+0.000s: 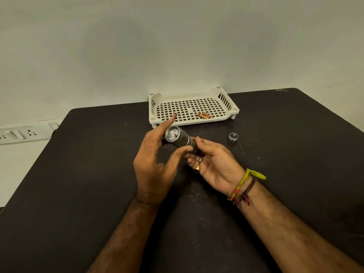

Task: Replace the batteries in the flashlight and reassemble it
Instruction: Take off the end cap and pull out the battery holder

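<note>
Right now, a black flashlight [180, 139] is held up over the middle of a dark table [78, 174]. It is gripped by both hands. The left hand [155, 168] is wrapped around it from the 8 o'clock side, with the thumb pressed on the body and one long finger pointed up toward 12 o'clock. The right hand [214, 164] is cupped under the other end from the 4 o'clock side, and the fingertips are closed on it. The open end of the flashlight is tipped up toward 11 o'clock. Something pale and shiny is seen inside it, but what it is cannot be told.

A small round cap [233, 137] is set down on the table at 3 o'clock from the flashlight, well apart from the hands.

A white tray [155, 119] with many little holes is placed at 12 o'clock, against the wall. A few copper-coloured batteries [204, 115] are laid in it, near its front edge.

Rings are worn on the right hand, and bright threads [244, 186] are tied around that wrist. A white power strip [23, 133] is seen at 9 o'clock, past the table's edge.
</note>
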